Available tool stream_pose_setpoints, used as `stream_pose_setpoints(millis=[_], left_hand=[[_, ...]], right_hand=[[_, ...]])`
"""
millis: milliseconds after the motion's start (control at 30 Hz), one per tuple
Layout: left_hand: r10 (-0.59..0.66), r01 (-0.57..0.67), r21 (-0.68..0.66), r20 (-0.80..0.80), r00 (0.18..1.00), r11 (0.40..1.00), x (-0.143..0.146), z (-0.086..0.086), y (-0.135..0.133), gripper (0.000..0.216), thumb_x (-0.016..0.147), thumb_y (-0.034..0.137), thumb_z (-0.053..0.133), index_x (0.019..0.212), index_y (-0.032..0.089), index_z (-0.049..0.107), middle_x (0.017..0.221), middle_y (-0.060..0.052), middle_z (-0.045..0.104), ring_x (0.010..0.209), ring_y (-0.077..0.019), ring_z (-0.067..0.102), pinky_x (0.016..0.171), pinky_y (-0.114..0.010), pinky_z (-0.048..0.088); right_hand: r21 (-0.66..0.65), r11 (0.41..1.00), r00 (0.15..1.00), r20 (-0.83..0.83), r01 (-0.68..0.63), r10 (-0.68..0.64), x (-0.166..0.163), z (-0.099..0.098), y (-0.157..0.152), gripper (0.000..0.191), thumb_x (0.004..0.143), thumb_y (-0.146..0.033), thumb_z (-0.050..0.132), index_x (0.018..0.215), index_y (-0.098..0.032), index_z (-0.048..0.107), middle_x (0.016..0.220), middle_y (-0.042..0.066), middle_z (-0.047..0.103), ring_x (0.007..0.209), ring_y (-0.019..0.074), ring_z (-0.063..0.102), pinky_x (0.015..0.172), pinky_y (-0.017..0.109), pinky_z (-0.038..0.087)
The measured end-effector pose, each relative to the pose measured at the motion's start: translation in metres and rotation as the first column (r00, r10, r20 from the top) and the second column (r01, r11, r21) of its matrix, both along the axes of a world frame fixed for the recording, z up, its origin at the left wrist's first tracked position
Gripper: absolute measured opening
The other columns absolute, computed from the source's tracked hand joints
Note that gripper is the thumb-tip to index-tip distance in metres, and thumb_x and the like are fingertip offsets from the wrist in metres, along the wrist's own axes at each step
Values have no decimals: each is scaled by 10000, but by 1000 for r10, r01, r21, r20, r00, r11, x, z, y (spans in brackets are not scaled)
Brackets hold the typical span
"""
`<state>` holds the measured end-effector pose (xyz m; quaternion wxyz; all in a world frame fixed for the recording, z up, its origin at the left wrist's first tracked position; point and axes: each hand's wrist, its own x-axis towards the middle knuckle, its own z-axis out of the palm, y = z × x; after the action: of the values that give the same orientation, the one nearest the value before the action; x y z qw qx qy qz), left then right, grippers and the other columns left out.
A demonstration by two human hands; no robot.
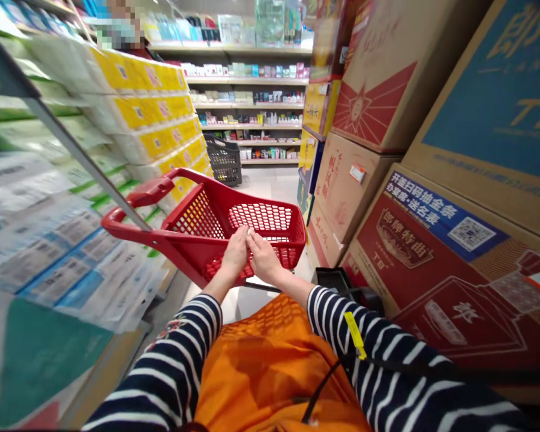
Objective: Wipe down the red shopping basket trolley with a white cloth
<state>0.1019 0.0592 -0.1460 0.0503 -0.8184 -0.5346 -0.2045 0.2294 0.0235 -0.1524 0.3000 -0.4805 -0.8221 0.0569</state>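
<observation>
Side by side in front of me, my left hand point(234, 254) and my right hand point(264, 258) come together at the fingertips. Both have their fingers closed, and a small pale spot shows where they meet; what they hold, if anything, is hidden. They lie over the near rim of a red shopping cart point(191, 241), and I cannot tell whether they touch it. The cart stands sideways before me, its handle point(150, 191) to the left. Through the perforated walls of its basket the floor shows.
Wrapped packs with yellow bands point(148, 114) are stacked at the left. Large cartons point(432, 270) rise close on the right. Ahead, a dark basket point(224, 161) stands on the floor before shelves of small goods point(252, 81). A grey pole point(87, 159) crosses the left side.
</observation>
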Motion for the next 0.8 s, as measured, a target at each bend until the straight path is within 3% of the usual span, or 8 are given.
stream_pose_setpoints(millis=[67, 133, 233, 333, 533, 700, 800], left_hand=[[75, -74, 20, -50, 996, 997, -13, 6, -5, 581, 825, 197, 348, 1372, 52, 216, 1443, -191, 271, 1339, -227, 232, 1062, -452, 241], [147, -143, 41, -129, 981, 989, -37, 14, -10, 637, 802, 270, 430, 1377, 85, 228, 1459, -183, 238, 1351, -264, 196, 1072, -523, 162], [171, -169, 32, -243, 955, 985, -75, 26, -15, 569, 797, 346, 464, 1322, 149, 373, 1407, -148, 365, 1332, -288, 241, 1064, -591, 57], [154, -155, 19, -304, 940, 988, -95, 29, -14, 484, 823, 335, 425, 1284, 189, 441, 1365, -113, 438, 1317, -274, 277, 1061, -598, 34], [203, -208, 25, -352, 914, 978, -88, 26, -12, 521, 812, 293, 419, 1323, 192, 402, 1420, -102, 356, 1340, -277, 225, 1071, -571, 56], [211, -223, 7, -354, 911, 975, -79, 26, -13, 570, 794, 280, 423, 1347, 162, 359, 1443, -123, 303, 1345, -296, 201, 1058, -591, 77], [227, -241, 0, -336, 914, 971, -71, 25, -13, 582, 787, 284, 423, 1353, 166, 349, 1447, -128, 296, 1351, -305, 174, 1051, -603, 93]], right_hand=[[-13, 1000, 1000, 0, 25, -25, -21, -3, 3, 583, 814, -132, 403, 1384, -127, 281, 1456, 124, 251, 1340, 262, 180, 1050, 498, 219], [-37, 998, 998, 30, 55, -54, -34, -5, 9, 548, 846, -193, 420, 1378, -151, 293, 1459, 126, 245, 1331, 297, 188, 1032, 546, 210], [-33, 993, 991, 69, 116, -113, -42, -6, 18, 493, 870, -257, 443, 1345, -174, 342, 1440, 115, 292, 1300, 305, 243, 1026, 554, 198], [-3, 992, 988, 90, 123, -122, -37, -2, 24, 403, 880, -269, 452, 1277, -211, 419, 1381, 86, 393, 1228, 267, 350, 1020, 521, 214], [29, 991, 973, 187, 130, -133, 18, 6, 25, 271, 843, -171, 457, 1097, -181, 552, 1152, 80, 562, 1011, 218, 486, 865, 349, 326], [42, 959, 936, 213, 280, -282, 85, -3, 20, 291, 768, -139, 496, 1049, -148, 569, 1124, 106, 570, 1046, 241, 453, 910, 375, 273], [62, 951, 931, 198, 301, -308, 86, -7, 22, 289, 776, -164, 504, 1056, -153, 574, 1202, 115, 526, 1121, 254, 398, 956, 394, 246]])
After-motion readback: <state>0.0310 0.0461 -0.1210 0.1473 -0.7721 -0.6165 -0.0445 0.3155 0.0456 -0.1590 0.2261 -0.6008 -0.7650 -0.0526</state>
